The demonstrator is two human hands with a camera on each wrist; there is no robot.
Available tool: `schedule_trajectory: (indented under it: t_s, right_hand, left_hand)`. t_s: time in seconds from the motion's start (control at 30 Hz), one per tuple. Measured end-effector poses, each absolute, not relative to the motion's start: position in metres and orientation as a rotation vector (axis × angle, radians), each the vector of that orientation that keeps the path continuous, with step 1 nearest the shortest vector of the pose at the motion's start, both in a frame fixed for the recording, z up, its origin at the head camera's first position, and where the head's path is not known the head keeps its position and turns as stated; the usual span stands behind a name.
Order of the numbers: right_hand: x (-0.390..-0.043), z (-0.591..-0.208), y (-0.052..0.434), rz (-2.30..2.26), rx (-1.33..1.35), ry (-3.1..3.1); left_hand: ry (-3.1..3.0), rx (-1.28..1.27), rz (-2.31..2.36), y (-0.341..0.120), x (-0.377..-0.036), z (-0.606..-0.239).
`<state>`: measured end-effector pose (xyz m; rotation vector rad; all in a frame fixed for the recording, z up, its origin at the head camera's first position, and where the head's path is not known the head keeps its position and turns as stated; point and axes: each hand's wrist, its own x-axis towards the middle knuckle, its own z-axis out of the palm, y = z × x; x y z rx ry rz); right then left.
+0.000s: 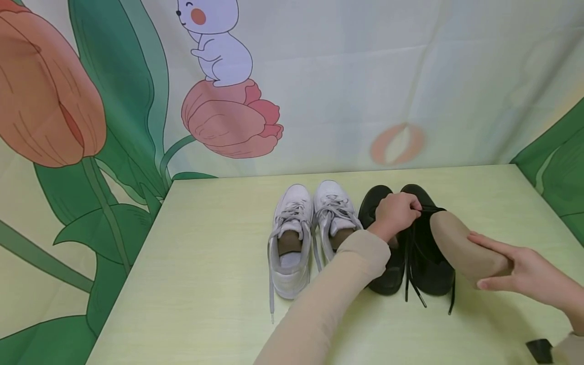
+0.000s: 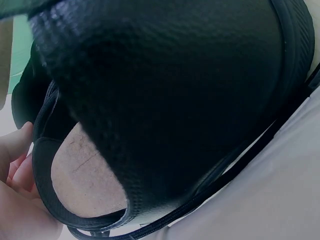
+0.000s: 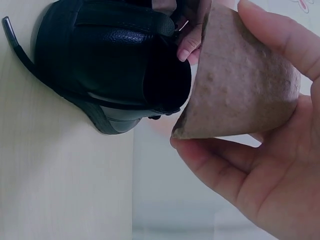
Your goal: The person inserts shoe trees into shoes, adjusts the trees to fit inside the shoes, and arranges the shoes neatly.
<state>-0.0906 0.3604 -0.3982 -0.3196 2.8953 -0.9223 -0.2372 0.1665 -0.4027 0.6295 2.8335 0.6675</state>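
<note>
A pair of white sneakers (image 1: 310, 233) stands left of the black shoes (image 1: 410, 253) on your pale table (image 1: 191, 284). Your left hand (image 1: 396, 213) curls its fingers, pinching the right black shoe's tongue and laces (image 1: 412, 276); just right, your right hand (image 1: 524, 274) grips a brown cardboard insert (image 1: 461, 248) between thumb and straight, pressed-together fingers, its tip at the shoe's opening

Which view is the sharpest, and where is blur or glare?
Head view: sharp, evenly lit, soft shadows under the black shoes. Left wrist view: shoe fills the frame, soft focus, washed-out table at right. Right wrist view: brown insert sharp, table pale.
</note>
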Motion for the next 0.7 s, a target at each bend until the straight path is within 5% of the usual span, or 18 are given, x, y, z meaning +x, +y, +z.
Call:
schedule_trajectory:
  t_s: [0.7]
  right_hand:
    - [-0.108,-0.39,0.35,-0.89,-0.303,2.757]
  left_hand:
    - [2.834,0.62,0.677,0.166,-0.237,-0.402]
